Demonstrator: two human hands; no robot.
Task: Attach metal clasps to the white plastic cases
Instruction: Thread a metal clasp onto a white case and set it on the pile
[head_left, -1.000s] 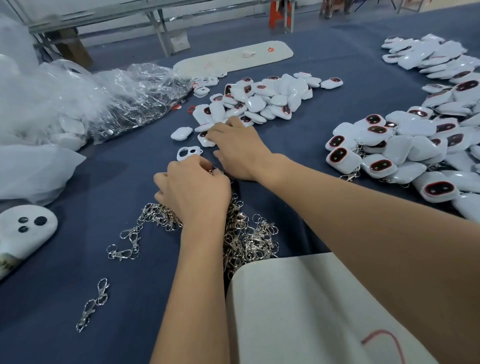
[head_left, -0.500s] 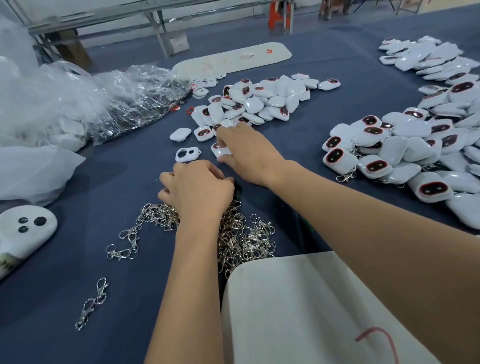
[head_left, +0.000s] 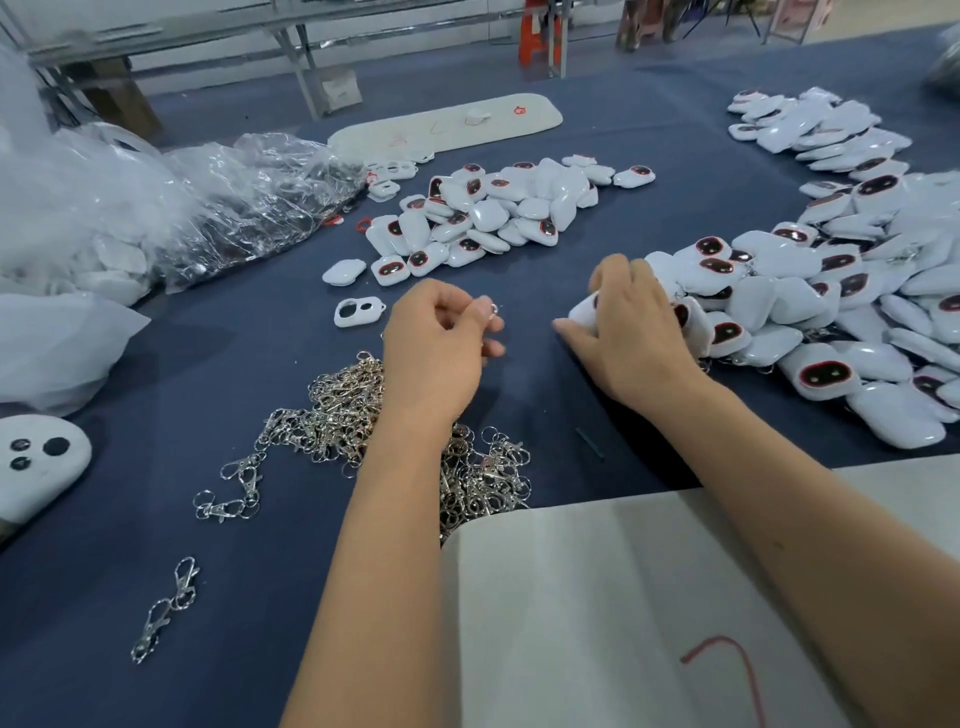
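From the head camera, the left hand pinches a small metal clasp above the clasp pile. The right hand grips a white case at the right-hand case heap. A loose pinch could drop the clasp into the tangle.

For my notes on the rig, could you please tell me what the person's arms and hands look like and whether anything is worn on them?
Both forearms are bare as far as the frame shows: no sleeves, gloves, watch, bracelet or rings are visible. The left hand and right hand carry no markings or tape. The fingernails look short and unpainted where they show. Nothing above the forearms is in view.
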